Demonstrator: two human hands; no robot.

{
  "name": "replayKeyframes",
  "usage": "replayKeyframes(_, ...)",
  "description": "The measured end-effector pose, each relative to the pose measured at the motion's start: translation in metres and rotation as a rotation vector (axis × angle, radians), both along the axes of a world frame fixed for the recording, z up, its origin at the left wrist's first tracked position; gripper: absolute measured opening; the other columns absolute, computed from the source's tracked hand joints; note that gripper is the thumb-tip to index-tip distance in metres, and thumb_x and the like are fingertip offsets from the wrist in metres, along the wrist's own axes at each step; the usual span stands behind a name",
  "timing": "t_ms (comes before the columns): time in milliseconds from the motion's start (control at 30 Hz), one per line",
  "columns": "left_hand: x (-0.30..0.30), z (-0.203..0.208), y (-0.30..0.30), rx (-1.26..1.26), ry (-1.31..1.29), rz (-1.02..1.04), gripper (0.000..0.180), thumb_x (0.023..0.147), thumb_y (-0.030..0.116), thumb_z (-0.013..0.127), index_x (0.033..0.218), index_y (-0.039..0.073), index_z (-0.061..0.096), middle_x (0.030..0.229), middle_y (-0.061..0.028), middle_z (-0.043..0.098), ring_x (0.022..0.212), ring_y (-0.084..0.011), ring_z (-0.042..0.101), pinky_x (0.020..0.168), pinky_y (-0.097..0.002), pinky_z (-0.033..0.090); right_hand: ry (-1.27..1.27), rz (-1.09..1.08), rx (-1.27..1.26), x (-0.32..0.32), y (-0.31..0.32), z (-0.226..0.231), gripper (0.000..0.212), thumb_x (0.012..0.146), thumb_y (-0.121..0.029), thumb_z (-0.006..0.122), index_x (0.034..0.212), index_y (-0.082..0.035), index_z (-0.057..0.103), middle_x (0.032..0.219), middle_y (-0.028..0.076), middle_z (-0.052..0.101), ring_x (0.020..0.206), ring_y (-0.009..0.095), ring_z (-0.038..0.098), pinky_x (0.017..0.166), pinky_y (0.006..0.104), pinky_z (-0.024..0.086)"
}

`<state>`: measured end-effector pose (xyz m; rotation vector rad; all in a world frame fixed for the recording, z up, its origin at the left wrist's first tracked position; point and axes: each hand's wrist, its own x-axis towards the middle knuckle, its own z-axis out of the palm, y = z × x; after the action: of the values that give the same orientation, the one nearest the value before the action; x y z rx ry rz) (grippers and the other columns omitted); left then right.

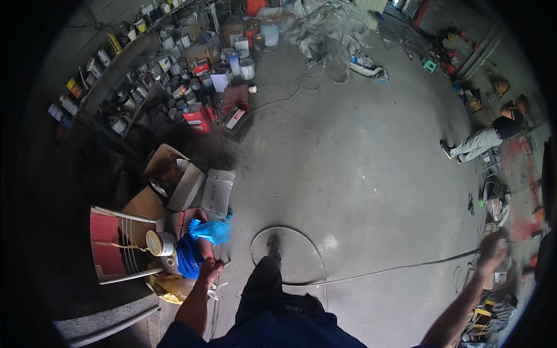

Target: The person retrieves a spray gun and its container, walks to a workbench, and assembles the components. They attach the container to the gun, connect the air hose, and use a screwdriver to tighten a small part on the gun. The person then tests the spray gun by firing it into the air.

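A long grey hose (383,270) runs across the floor from the right and makes a loop around my foot. My right hand (493,252), stretched far out to the right and blurred, is closed on this hose. My left hand (212,269) is closed at the left, low beside a chair; a short pale tip sticks out of the fist, but what it holds is mostly hidden. Near that hand are a blue plastic bag (212,232), a dark blue cloth (188,255) and a round tub with a yellowish lid (161,243) on the red-backed chair (109,246).
Opened cardboard boxes (187,187) lie left, below shelves crowded with paint cans (246,68). A black-and-red case (237,123) stands on the floor. Crumpled plastic sheeting (325,26) is heaped at the back. At right, a person (487,139) is beside clutter along the wall.
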<state>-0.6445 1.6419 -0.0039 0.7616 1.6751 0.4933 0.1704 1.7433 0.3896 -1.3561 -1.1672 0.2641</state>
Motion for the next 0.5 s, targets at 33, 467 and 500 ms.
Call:
replayKeyframes(33,0.018,0.013,0.054,0.143,-0.216,0.29,0.024,0.082,0.013,0.074,0.097,0.004,0.057,0.079,-0.0075,0.064,0.065,-0.0158,0.063,0.06,-0.0292,0.053,-0.052,-0.06,-0.091,-0.015,0.031,-0.066,0.034,0.104,-0.035,0.057,0.119,-0.004,0.057,0.066,-0.006,0.046,0.053,0.005,0.038,0.05,0.0232,0.032)
replayKeyframes(467,0.129,0.145,0.584,0.456,-0.494,0.128,0.038,0.09,0.01,0.071,0.122,-0.003,0.053,0.109,-0.0176,0.069,0.097,-0.0256,0.07,0.089,-0.037,0.056,-0.215,0.113,-0.895,-0.182,0.316,-0.433,0.033,0.07,-0.022,0.09,0.082,-0.006,0.064,0.07,0.008,0.067,0.068,0.021,0.066,0.068,0.0378,0.055)
replayKeyframes(500,0.133,0.144,0.614,0.448,-0.501,0.16,0.04,0.092,0.011,0.069,0.124,-0.004,0.052,0.109,-0.0186,0.069,0.096,-0.0269,0.071,0.088,-0.0376,0.056,-0.131,0.179,-0.919,-0.185,0.371,-0.433,0.03,0.073,-0.022,0.088,0.079,-0.006,0.063,0.065,0.006,0.064,0.064,0.02,0.064,0.065,0.0362,0.054)
